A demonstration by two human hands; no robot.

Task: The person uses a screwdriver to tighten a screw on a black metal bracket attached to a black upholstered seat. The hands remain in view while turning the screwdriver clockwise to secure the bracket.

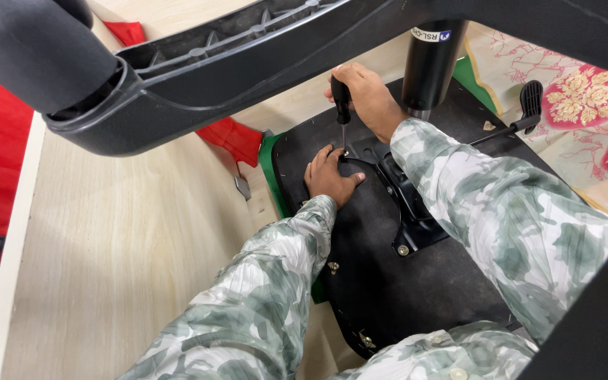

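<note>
Head view: right hand [369, 95] clenched around screwdriver [342, 105], tip at black mounting plate [406, 204]; left hand [328, 176] fingers released, flat on seat underside [388, 281].

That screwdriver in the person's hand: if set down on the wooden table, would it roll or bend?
The screwdriver would probably roll: its black handle looks rounded. The thin metal shaft looks stiff, held upright by the right hand without bowing. It seems light, gripped one-handed while the left hand steadies the tip.
</note>
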